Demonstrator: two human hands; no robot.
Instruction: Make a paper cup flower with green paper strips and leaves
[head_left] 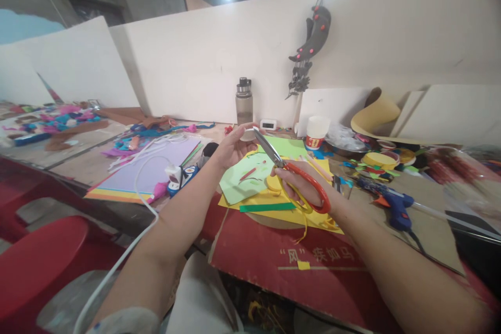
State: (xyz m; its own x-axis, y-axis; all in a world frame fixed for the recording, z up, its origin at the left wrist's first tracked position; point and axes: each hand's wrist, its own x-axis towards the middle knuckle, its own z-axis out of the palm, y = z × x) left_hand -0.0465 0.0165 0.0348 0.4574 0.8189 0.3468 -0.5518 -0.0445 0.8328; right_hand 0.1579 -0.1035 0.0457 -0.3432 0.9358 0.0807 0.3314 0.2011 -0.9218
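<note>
My left hand [236, 146] is raised over the table, its fingers pinching a small whitish piece [248, 134] that looks like paper or card. In my right hand [299, 182] is a pair of scissors [276, 156] with red and yellow handles. Their blades point up and left, the tips at the whitish piece. Beneath both hands lie pale green sheets [230, 180] and yellow paper [235, 202]. A dark green strip [268, 207] and a red pencil-like stick [247, 174] rest on them.
A blue glue gun [399, 209] lies on cardboard at the right. Behind stand a bottle [245, 102] and a paper cup [317, 133]. A white cable [146, 229] runs past my left arm from a power strip [183, 180]. Red stools [43, 271] stand at the left.
</note>
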